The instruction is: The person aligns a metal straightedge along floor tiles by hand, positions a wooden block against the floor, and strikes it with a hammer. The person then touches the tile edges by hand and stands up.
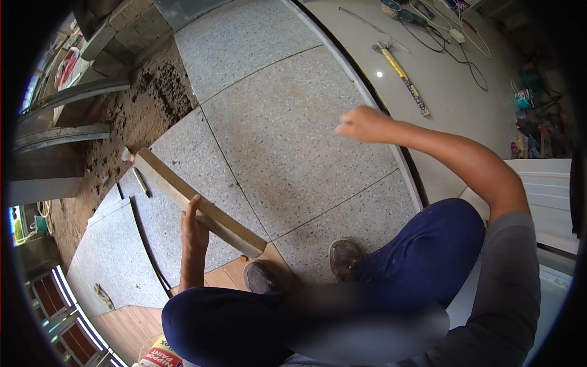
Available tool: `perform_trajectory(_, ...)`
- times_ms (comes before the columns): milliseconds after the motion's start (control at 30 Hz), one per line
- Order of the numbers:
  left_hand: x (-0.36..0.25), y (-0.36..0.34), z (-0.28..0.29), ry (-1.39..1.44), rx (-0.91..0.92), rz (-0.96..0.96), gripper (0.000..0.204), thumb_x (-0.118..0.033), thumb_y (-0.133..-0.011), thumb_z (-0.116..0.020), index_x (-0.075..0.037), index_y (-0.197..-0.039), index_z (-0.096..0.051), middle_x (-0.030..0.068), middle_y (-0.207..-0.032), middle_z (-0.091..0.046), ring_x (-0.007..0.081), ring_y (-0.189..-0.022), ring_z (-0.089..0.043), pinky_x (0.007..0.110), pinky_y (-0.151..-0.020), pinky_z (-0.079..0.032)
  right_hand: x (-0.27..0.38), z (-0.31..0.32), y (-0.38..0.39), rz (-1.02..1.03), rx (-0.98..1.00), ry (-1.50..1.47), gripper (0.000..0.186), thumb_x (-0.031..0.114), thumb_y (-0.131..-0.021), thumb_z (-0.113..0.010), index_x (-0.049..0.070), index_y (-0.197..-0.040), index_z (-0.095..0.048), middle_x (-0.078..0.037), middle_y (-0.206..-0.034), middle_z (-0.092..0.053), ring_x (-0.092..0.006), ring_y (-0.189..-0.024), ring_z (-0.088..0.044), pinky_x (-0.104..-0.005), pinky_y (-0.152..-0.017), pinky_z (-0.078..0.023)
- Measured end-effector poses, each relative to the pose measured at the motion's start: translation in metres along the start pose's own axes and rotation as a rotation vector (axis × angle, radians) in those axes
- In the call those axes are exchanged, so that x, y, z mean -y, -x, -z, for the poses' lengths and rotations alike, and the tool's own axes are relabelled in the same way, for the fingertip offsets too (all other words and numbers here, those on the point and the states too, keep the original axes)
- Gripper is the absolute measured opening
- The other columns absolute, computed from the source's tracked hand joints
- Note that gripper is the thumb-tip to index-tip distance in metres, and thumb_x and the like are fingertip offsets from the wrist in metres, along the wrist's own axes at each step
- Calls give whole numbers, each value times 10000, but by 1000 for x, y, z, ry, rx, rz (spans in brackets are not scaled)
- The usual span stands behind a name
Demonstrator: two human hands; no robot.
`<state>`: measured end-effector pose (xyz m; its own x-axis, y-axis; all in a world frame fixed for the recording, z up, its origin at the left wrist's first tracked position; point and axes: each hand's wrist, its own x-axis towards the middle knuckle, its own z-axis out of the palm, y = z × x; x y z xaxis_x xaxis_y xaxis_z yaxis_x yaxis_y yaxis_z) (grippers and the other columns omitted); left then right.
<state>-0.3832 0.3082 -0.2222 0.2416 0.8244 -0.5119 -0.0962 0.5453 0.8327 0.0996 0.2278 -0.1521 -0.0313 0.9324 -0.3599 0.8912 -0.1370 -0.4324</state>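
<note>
My left hand (193, 235) grips a long, dusty yellow-brown bar (177, 183), thumb over its upper edge. The bar lies slantwise along the grey speckled floor tiles (269, 110), its near end close to my left shoe (262, 277). My right hand (365, 124) is closed and apart from the bar, over a large speckled tile near the tiles' right border. Its curled fingers hide whatever they may hold. Beside the bar's far end lies a short thin stick (141, 182).
A yellow-and-black-handled hammer (400, 73) and a power tool (403, 15) with cords lie on the smooth floor at right. Loose soil (147, 92) borders the tiles at left. A loose speckled slab (122, 257) lies left of the bar; a paint bucket (160, 353) stands by my left knee.
</note>
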Motion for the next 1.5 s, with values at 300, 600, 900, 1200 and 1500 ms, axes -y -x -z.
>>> perform_trajectory(300,37,-21,19,-29,-152,98,448,-288,-817,-739,10,-1115,-587,107,-959,-608,230,-851,-614,364,-761,-513,-96,-30,42,-500,-382,196,431,366,-857,-673,-33,-1011,-622,-244,-990,-682,-409,-987,-654,-479,-880,-512)
perform_trajectory(600,36,-14,17,-68,-149,100,511,-288,-803,-750,21,-1152,-543,148,-1008,-590,262,-918,-610,389,-768,-524,-149,-82,31,-614,-352,136,296,246,-838,-644,-8,-990,-631,-250,-936,-690,-403,-937,-679,-472,-831,-541)
perform_trajectory(900,33,-9,10,-114,-175,117,508,-297,-801,-743,34,-1135,-550,153,-983,-596,260,-828,-625,379,-712,-539,-144,-94,50,-505,-457,55,221,190,-823,-608,-26,-862,-631,-286,-893,-668,-432,-878,-669,-479,-795,-539)
perform_trajectory(1200,50,-17,15,-163,-98,36,486,-274,-814,-756,28,-1146,-569,130,-1017,-618,245,-877,-644,369,-753,-543,-145,-96,55,-507,-475,38,229,176,-819,-579,-42,-870,-624,-298,-928,-664,-450,-888,-658,-493,-809,-526)
perform_trajectory(1500,38,-8,21,-126,-248,84,540,-251,-798,-757,57,-1191,-553,160,-1029,-623,277,-899,-646,387,-776,-541,-118,-75,45,-532,-452,20,440,396,-861,-629,-42,-909,-616,-297,-940,-665,-463,-917,-648,-506,-833,-513)
